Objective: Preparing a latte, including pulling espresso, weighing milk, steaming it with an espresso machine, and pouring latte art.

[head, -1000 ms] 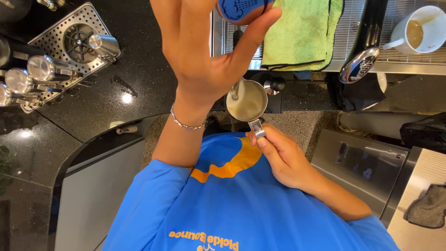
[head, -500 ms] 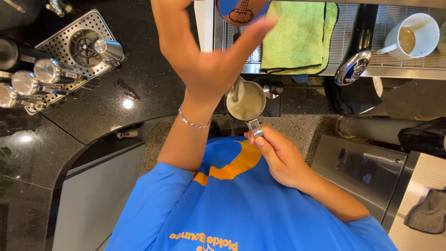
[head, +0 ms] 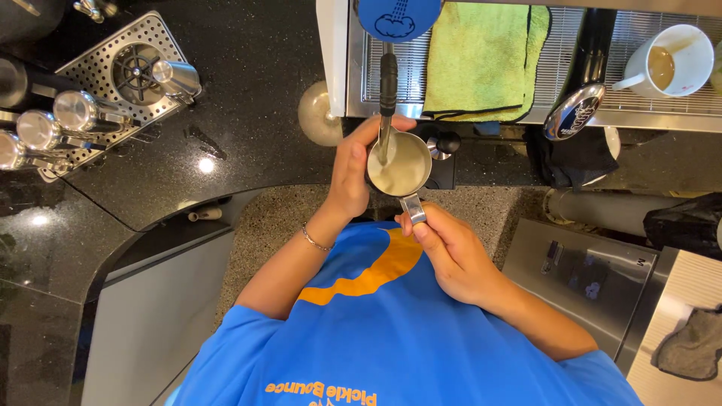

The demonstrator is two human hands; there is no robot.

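At frame centre, milk is being steamed: the pitcher point(head: 398, 164) is cupped by the left hand point(head: 352, 169), its handle pinched by the right hand point(head: 451, 252), the steam wand point(head: 387, 98) dipped inside; steadiness is probably needed next.

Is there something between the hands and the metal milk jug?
Nothing visible. The left hand wraps the side of the milk jug, and the right hand holds its handle. Only the steam wand dips into the milk from above.
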